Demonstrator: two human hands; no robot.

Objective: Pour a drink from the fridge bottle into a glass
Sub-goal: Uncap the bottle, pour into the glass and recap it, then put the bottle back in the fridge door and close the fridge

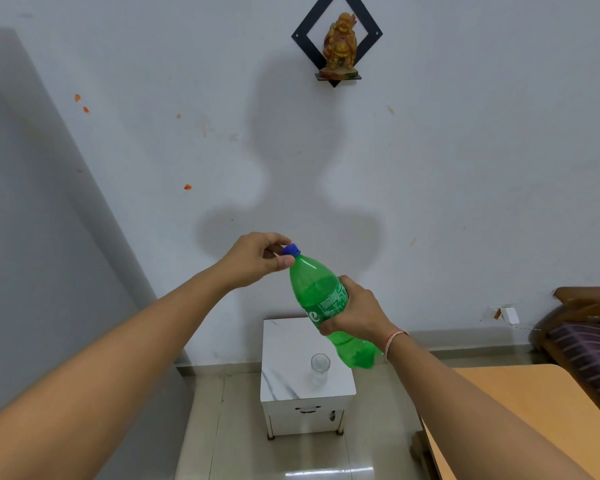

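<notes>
A green plastic bottle (321, 299) is held in the air, tilted with its neck up and to the left. My right hand (359, 313) grips it around the label. The fingertips of my left hand (260, 259) pinch the blue cap (290, 250) on the bottle's neck. Below the bottle, an empty clear glass (320, 368) stands upright on the white marble-look top of a small cabinet (281, 362).
The cabinet stands against a pale wall on a tiled floor. A wooden table corner (520, 410) lies at the lower right, with a dark striped seat (589, 348) behind it. A golden figurine (340, 41) sits on a wall shelf high above.
</notes>
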